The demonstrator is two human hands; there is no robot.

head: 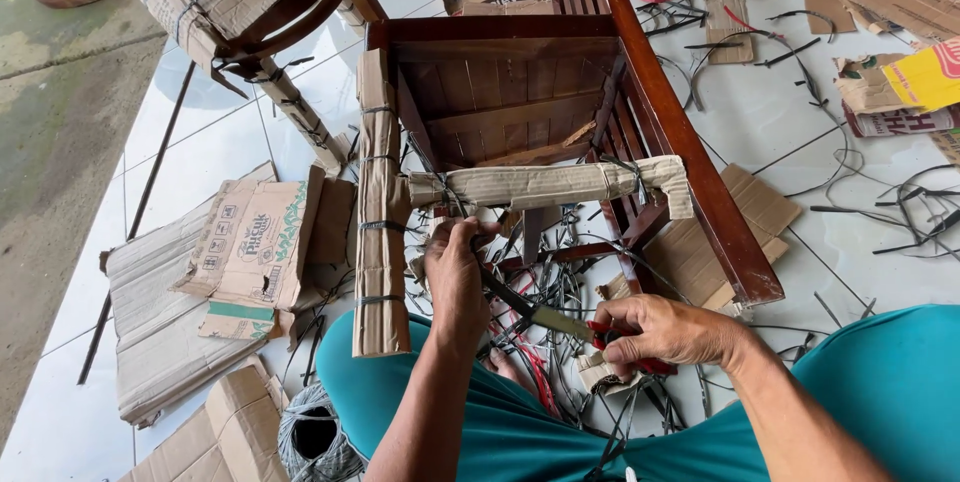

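Observation:
A dark wooden chair (660,112) lies tipped on the white tiled floor, its legs partly wrapped in cardboard tied with black straps. My left hand (455,277) grips near the joint where a wrapped leg (380,212) meets a wrapped crossbar (550,185). My right hand (665,332) holds red-handled scissors (550,320) whose blades point left toward my left hand. A tangle of cut black straps (560,272) lies under the chair between my hands.
Flattened cardboard boxes (210,272) lie at left. A second wrapped chair (250,12) stands at the top left. Cardboard scraps (900,52) and strap offcuts litter the floor at right. A ball of grey twine (315,437) sits by my teal-clad knee.

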